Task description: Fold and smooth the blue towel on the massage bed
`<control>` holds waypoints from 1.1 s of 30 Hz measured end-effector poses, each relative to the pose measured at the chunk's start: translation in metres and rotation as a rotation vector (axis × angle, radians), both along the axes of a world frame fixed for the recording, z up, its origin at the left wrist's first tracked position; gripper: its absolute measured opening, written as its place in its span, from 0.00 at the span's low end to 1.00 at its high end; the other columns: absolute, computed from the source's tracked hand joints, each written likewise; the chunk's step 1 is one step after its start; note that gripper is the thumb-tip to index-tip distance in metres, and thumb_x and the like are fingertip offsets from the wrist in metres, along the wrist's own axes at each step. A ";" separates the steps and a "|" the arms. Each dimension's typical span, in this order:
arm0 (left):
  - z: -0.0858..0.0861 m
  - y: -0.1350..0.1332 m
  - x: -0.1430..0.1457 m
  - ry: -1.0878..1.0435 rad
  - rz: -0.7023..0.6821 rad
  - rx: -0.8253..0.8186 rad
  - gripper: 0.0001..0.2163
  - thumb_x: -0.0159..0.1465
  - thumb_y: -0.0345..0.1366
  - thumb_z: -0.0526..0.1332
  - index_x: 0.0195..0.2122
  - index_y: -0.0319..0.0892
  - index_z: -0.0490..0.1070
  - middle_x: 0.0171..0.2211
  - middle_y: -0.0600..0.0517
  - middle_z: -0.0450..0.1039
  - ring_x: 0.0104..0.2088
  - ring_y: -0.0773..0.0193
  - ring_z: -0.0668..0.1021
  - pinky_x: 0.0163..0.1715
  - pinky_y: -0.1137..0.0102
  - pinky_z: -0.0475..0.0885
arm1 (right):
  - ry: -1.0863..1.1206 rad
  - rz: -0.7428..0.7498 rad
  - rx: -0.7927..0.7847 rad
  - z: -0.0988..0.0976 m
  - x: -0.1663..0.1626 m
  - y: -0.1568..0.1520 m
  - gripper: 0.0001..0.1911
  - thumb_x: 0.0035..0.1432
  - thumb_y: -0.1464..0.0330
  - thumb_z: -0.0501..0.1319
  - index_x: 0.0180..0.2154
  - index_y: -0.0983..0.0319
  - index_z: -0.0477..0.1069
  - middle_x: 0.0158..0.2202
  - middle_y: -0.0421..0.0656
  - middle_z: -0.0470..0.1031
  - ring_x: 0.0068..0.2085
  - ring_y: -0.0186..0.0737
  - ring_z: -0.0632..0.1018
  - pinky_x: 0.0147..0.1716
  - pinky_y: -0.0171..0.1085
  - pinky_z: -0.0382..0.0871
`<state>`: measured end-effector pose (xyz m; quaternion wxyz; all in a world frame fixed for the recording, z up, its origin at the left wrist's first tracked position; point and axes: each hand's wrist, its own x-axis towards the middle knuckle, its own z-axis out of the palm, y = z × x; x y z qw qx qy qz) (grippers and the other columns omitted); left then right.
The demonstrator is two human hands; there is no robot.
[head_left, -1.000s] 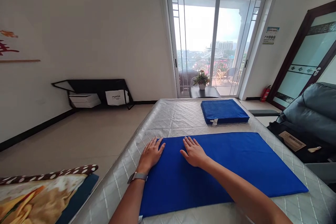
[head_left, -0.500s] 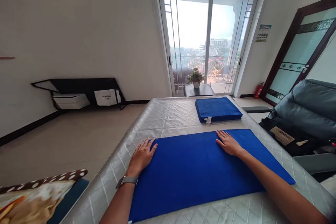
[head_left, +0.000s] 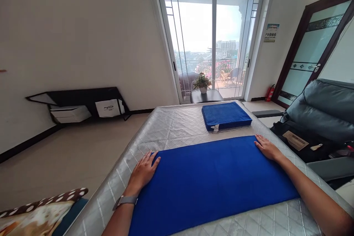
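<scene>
A blue cloth (head_left: 204,184) lies spread flat on the silver quilted mattress (head_left: 163,129). My left hand (head_left: 144,169) rests flat on the cloth's far left corner, its fingers stretched out. On the far right corner lies my right hand (head_left: 267,148), also flat with fingers extended. Beyond the spread cloth sits a folded blue cloth stack (head_left: 226,115) with a white label (head_left: 215,128) at its near edge. A grey-banded watch (head_left: 125,200) is on my left wrist.
A potted plant (head_left: 203,83) stands on a black chair (head_left: 206,96) before the sliding glass door. To the right is a dark armchair (head_left: 326,107) with a black bag (head_left: 298,140). A patterned blanket (head_left: 41,214) lies at lower left, and a black rack (head_left: 85,99) stands by the wall.
My right hand has slid right along the cloth's far edge to its corner. My left hand stays at the left corner. The view has shifted slightly.
</scene>
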<state>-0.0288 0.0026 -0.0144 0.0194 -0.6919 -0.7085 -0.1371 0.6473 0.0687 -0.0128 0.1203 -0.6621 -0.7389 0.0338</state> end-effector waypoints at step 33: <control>0.009 -0.004 0.004 -0.024 -0.006 -0.004 0.28 0.72 0.50 0.46 0.67 0.42 0.63 0.68 0.43 0.62 0.69 0.51 0.63 0.67 0.54 0.58 | 0.029 0.023 0.036 -0.005 0.006 0.004 0.38 0.67 0.49 0.42 0.71 0.60 0.55 0.72 0.46 0.56 0.72 0.47 0.56 0.71 0.51 0.48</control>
